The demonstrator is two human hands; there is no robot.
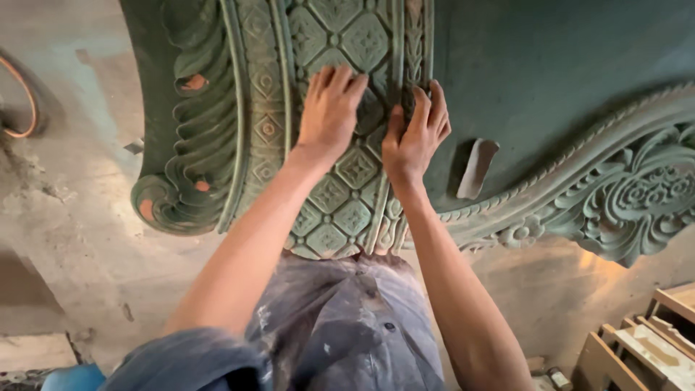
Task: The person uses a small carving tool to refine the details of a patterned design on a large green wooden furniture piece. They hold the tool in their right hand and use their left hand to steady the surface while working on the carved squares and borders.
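A large carved wooden panel (550, 80), coated dark green, lies flat in front of me. It has a diamond-pattern band, scrolled leaf edges and a floral border. My left hand (331, 108) lies flat on the diamond band with its fingers spread. Beside it, my right hand (416, 130) presses its curled fingers onto the narrow carved strip at the band's right edge. I cannot tell whether anything is under those fingers. A small flat pale pad (477, 168) lies on the smooth green surface just right of my right hand.
The dusty concrete floor (65, 210) surrounds the panel. Wooden frames (644, 347) stand at the lower right. A curved orange hose (22, 94) lies at the far left. A blue object (72, 378) shows at the bottom left corner.
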